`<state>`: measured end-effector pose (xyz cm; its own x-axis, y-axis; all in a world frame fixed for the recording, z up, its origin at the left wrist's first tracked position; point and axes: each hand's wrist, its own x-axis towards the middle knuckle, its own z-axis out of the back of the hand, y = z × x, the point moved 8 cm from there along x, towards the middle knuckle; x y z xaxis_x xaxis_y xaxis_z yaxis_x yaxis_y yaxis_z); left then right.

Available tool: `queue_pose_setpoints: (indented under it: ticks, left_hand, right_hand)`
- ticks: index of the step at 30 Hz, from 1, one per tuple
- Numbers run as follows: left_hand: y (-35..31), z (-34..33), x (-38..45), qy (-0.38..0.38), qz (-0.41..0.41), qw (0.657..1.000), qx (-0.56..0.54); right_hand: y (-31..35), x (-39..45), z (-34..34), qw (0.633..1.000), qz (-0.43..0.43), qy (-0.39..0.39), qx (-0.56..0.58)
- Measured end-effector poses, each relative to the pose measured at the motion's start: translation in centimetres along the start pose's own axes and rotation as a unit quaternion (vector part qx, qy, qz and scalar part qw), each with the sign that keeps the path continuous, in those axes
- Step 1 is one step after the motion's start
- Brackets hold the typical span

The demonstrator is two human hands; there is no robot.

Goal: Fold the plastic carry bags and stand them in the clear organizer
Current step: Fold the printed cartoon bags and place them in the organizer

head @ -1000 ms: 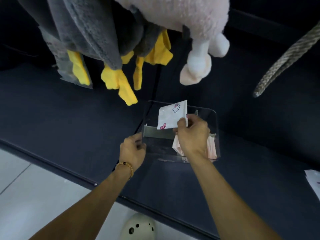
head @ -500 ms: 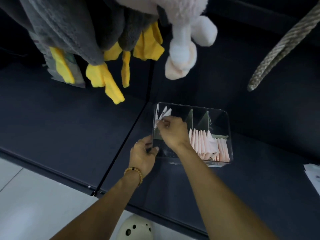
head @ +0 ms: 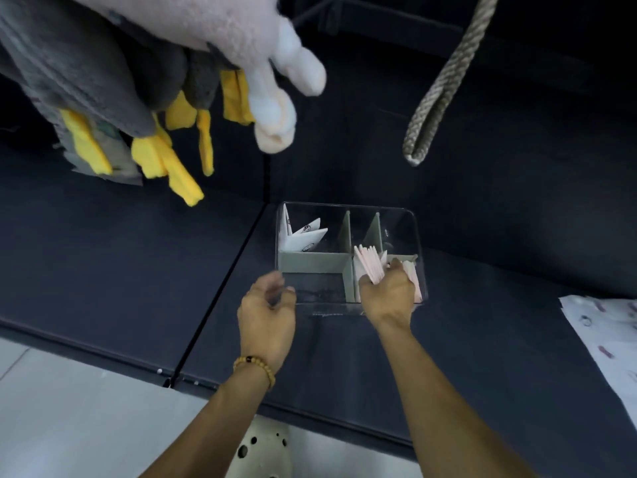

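The clear organizer (head: pixel 400 215) with grey dividers stands on the dark table (head: pixel 103 270). White folded carry bags with printed marks (head: pixel 305 238) lean upright in its back left compartment. A row of pink folded bags (head: pixel 370 263) stands in the front right compartment. My right hand (head: pixel 387 294) reaches into that compartment, its fingers curled round the pink bags. At the organizer's front left corner is my left hand (head: pixel 267 312), blurred, fingers loosely curled with nothing in them; whether it touches the wall is unclear.
Flat white printed bags (head: pixel 606 336) lie at the table's right edge. Grey, yellow and pink plush toys (head: pixel 144 74) and a thick rope loop (head: pixel 444 84) hang above the table. The front edge runs below my wrists, with a beige perforated object (head: pixel 262 450) on the floor.
My right hand left the white folded bag in the back left compartment and moved to the pink bags at front right. My left hand loosened from the organizer's corner.
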<state>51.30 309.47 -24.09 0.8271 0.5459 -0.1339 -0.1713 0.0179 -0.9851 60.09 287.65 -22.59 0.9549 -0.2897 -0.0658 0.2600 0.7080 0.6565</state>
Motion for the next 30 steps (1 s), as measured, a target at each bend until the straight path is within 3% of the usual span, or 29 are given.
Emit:
queue_pose_setpoints:
  ticks: [5,10,16,20,24,30]
  left_hand:
    - [-0.7,-4.3,-3.3,0.062,0.048,0.996,-0.052]
    - [-1.1,-11.3,-8.7,0.147,0.104,0.978,-0.104]
    - [-0.3,-23.4,-16.6,0.268,0.117,0.953,-0.074]
    - [0.4,-32.4,-22.6,0.363,0.075,0.928,-0.024]
    - [1.2,-40.8,-28.5,0.462,-0.020,0.885,0.046]
    - [3.3,-49.6,-35.0,0.560,-0.185,0.788,0.176]
  right_hand:
    - [-0.6,-0.6,1.8,0.991,0.022,0.083,0.102]
    - [-5.3,-1.1,10.1,0.988,0.015,0.017,0.152]
    - [-20.6,-2.5,22.5,0.982,-0.108,-0.094,0.122]
    - [-32.4,-5.1,29.3,0.964,-0.201,-0.153,0.084]
    - [-41.8,-7.0,34.4,0.954,-0.253,-0.158,-0.011]
    - [-49.6,-5.7,34.6,0.967,-0.204,0.001,-0.154]
